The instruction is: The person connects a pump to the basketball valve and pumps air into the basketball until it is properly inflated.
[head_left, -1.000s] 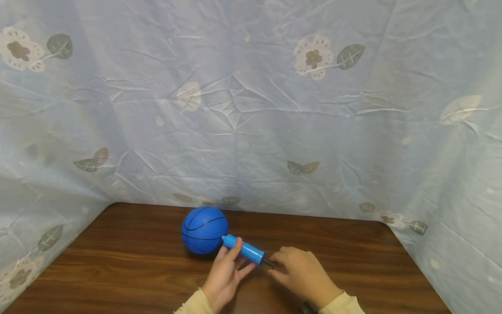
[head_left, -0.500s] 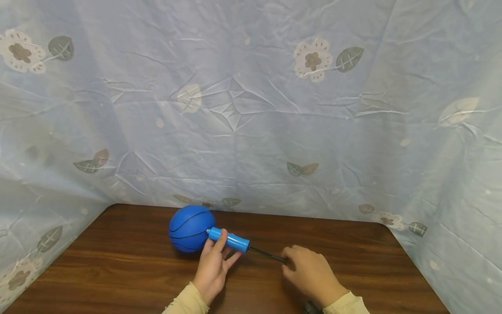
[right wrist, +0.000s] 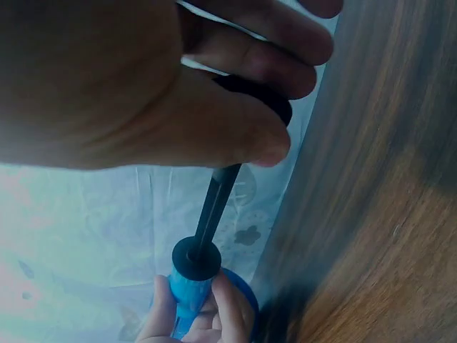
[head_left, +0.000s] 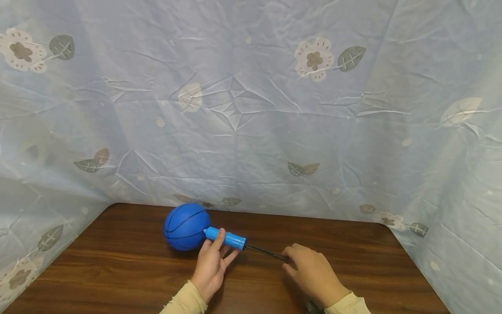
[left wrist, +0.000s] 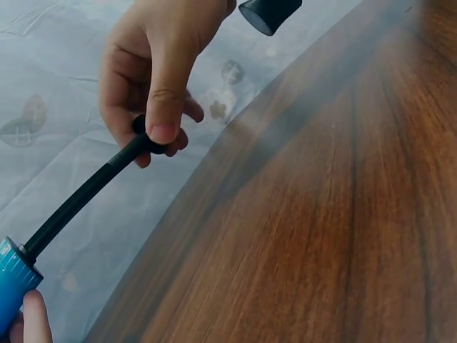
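A blue ball with black seam lines (head_left: 186,227) sits toward the back left of the wooden table. Against its right side stands the tip of a blue hand pump (head_left: 231,240). My left hand (head_left: 211,267) grips the pump's barrel, thumb on top. Out of the barrel's right end comes a long black rod (left wrist: 78,204). The fingers and thumb of my right hand (head_left: 311,270) pinch the black handle (left wrist: 148,136) at the rod's end. In the right wrist view, the right hand covers part of that handle.
The brown wooden table (head_left: 117,270) lies under both hands. A pale blue curtain (head_left: 251,131) printed with flowers and leaves hangs behind it and along both sides. A dark object (head_left: 312,307) shows beneath the right wrist.
My right hand has moved right, drawing the black rod far out of the barrel. My left hand, the pump and the ball have shifted left together.
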A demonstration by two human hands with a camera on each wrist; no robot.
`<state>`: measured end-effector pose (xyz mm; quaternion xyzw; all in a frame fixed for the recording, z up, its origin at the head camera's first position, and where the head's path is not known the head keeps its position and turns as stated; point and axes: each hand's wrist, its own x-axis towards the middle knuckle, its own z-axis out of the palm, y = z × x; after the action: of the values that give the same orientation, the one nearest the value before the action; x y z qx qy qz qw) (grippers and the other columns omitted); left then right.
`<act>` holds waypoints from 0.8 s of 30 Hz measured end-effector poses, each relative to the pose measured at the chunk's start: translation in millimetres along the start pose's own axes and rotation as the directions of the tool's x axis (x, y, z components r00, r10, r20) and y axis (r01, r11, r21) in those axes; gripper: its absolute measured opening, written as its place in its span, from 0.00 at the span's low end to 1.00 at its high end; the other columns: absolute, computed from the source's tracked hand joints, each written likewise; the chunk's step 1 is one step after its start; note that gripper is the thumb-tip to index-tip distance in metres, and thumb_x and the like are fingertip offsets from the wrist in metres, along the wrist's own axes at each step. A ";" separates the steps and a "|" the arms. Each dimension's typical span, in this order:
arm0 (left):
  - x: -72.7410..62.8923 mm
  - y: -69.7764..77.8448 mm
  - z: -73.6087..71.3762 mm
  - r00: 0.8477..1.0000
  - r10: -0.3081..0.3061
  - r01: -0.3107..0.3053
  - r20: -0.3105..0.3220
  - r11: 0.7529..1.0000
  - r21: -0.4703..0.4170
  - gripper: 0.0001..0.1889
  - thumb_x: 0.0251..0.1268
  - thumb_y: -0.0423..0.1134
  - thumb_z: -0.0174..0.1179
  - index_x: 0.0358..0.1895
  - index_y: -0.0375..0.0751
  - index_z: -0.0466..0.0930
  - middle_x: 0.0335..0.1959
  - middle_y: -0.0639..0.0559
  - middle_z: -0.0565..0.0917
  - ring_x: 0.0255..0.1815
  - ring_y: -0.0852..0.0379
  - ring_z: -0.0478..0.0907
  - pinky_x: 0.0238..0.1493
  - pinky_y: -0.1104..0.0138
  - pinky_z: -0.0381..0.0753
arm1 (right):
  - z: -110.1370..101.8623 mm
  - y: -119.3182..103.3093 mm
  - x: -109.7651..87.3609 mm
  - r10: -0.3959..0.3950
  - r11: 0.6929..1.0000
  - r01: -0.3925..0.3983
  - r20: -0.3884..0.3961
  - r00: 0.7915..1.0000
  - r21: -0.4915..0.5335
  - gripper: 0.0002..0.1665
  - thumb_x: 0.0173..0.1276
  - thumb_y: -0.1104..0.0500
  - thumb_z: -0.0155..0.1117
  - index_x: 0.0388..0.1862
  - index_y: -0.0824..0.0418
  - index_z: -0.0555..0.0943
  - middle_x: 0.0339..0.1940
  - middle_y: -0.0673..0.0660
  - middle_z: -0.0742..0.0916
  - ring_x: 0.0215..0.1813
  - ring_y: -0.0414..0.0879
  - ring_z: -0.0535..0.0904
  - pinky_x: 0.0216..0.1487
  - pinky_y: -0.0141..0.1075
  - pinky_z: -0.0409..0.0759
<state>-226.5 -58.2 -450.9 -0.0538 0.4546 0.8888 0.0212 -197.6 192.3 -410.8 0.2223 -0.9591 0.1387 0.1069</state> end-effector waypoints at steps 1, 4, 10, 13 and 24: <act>-0.4 -0.5 0.1 1.000 -0.005 0.005 0.001 1.000 -0.003 0.39 0.83 0.53 0.49 0.80 0.35 0.43 0.75 0.33 0.57 0.78 0.37 0.60 0.72 0.43 0.70 | 0.0 0.2 0.3 -0.015 1.000 0.015 -0.006 1.000 -0.009 0.10 0.62 0.56 0.79 0.41 0.52 0.86 0.32 0.40 0.83 0.29 0.31 0.76 0.26 0.30 0.75; -2.0 -2.2 1.5 1.000 -0.018 0.018 0.002 1.000 -0.009 0.39 0.83 0.53 0.49 0.81 0.34 0.41 0.78 0.31 0.53 0.79 0.35 0.58 0.73 0.42 0.68 | 0.0 0.9 0.7 -0.074 0.997 0.073 -0.032 0.997 -0.040 0.11 0.61 0.56 0.79 0.40 0.53 0.86 0.31 0.41 0.83 0.30 0.33 0.77 0.26 0.30 0.77; -5.4 -8.9 5.3 0.999 -0.034 0.034 0.012 0.999 0.024 0.37 0.84 0.53 0.48 0.79 0.33 0.44 0.77 0.31 0.55 0.79 0.33 0.58 0.71 0.42 0.71 | 2.3 1.4 1.7 -0.187 0.980 0.181 -0.070 0.980 -0.080 0.12 0.60 0.54 0.80 0.38 0.53 0.85 0.30 0.41 0.80 0.30 0.33 0.75 0.26 0.32 0.77; -7.6 -12.2 7.5 0.998 -0.055 0.054 0.038 0.998 0.039 0.37 0.84 0.53 0.48 0.78 0.32 0.43 0.77 0.30 0.54 0.79 0.32 0.57 0.71 0.43 0.71 | 3.5 0.8 2.6 -0.207 0.977 0.204 -0.057 0.977 -0.059 0.12 0.61 0.53 0.79 0.38 0.53 0.85 0.30 0.40 0.80 0.30 0.31 0.73 0.26 0.30 0.77; -22.4 -27.9 20.1 0.986 -0.143 0.132 0.088 0.984 0.122 0.36 0.80 0.55 0.55 0.74 0.34 0.52 0.75 0.30 0.60 0.75 0.32 0.64 0.66 0.46 0.79 | 5.7 -3.3 3.1 -0.253 0.967 0.252 0.035 0.967 0.036 0.14 0.61 0.49 0.79 0.41 0.52 0.86 0.30 0.39 0.82 0.30 0.26 0.74 0.28 0.25 0.77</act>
<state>-203.3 -25.3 -459.2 -0.0409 0.4992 0.8588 0.1077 -199.7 186.4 -414.6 0.3469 -0.9227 0.1346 0.1013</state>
